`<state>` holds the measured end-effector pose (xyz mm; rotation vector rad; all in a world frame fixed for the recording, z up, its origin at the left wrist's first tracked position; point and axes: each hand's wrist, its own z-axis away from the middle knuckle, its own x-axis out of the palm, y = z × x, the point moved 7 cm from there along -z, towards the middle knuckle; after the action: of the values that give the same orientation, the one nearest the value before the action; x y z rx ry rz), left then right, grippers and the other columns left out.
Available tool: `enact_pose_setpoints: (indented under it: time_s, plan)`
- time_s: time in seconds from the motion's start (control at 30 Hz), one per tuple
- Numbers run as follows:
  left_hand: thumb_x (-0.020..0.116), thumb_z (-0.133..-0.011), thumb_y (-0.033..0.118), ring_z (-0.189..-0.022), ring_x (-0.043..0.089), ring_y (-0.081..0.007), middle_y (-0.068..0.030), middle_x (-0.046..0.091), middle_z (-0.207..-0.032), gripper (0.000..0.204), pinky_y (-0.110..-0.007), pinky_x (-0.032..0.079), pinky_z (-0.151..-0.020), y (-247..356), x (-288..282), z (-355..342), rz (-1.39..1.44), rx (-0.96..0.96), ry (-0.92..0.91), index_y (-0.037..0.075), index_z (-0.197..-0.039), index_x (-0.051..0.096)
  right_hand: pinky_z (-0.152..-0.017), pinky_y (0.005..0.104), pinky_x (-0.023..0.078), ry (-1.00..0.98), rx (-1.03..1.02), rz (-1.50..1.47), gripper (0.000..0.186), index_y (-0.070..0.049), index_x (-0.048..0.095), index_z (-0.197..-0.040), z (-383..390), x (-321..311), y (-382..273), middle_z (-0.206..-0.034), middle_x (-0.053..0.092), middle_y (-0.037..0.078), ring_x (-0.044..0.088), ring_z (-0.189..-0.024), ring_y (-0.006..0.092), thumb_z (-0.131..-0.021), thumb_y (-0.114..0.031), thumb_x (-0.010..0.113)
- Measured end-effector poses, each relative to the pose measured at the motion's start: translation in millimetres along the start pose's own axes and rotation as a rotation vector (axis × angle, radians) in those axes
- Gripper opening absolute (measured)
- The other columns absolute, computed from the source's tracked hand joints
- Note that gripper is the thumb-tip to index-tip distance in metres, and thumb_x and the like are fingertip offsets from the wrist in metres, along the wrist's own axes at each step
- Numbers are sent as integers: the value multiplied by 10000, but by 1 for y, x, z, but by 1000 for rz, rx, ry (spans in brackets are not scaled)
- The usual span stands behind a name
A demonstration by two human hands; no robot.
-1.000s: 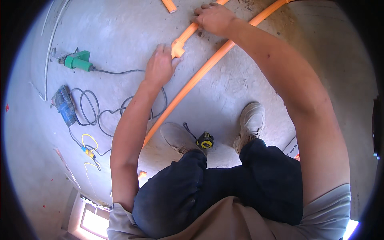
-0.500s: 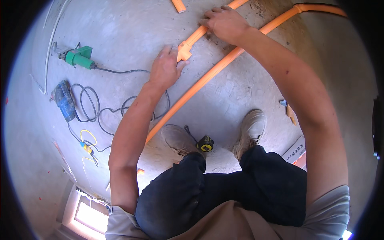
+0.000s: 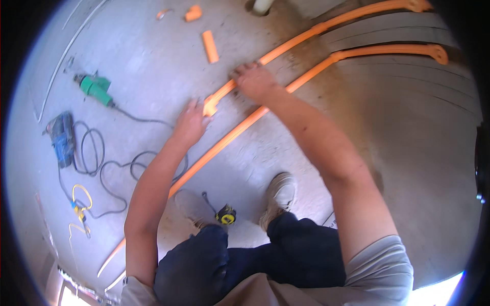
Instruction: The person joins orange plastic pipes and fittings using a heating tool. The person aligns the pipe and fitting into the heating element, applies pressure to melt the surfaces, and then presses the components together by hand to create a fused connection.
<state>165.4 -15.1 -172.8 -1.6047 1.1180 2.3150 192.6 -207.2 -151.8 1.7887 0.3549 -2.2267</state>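
Observation:
My left hand (image 3: 191, 124) is closed around the lower end of an orange tee fitting (image 3: 210, 106), its fingertips along the fitting's left side. The tee joins the end of an orange pipe (image 3: 288, 46), which runs up and right to the wall. Farther along the same pipe, my right hand (image 3: 254, 83) grips it from above, fingers curled over the far side. A second orange pipe (image 3: 232, 134) lies nearer to me, roughly parallel, and passes under my right forearm. Its near end is hidden behind my left arm.
A green corded power tool (image 3: 96, 91) and a blue one (image 3: 62, 140) lie at the left with loose black cables. A yellow-black tape measure (image 3: 225, 214) sits between my shoes. Short orange pipe pieces (image 3: 210, 47) lie beyond my hands, near a white pipe stub (image 3: 262, 6) in the floor.
The view has swung, so the scene sits lower and further left, showing the pipes' far ends at the wall. Both hands keep their places on the tee and pipe.

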Motion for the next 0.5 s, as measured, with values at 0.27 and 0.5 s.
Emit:
enact_pose_setpoints:
  time_s: [0.27, 0.5]
  plan:
    - [745, -876, 214, -1220, 523, -452, -305, 512, -1313, 581, -469, 451, -1041, 8, -5, -2, 79, -44, -59, -95, -1306, 504, -1084, 485, 411, -240, -148, 28, 246, -99, 704, -1054, 108, -53, -17, -1148, 654, 108, 605, -1159, 282, -907, -162, 517]
    - [782, -841, 214, -1234, 510, -446, -277, 494, -1341, 687, -470, 441, -1056, 8, -20, 4, 40, -59, -69, -48, -1379, 443, -1022, 455, 449, -393, -70, -307, 254, -89, 661, -1101, 219, -49, -57, -1131, 644, 106, 612, -1132, 295, -890, -225, 621]
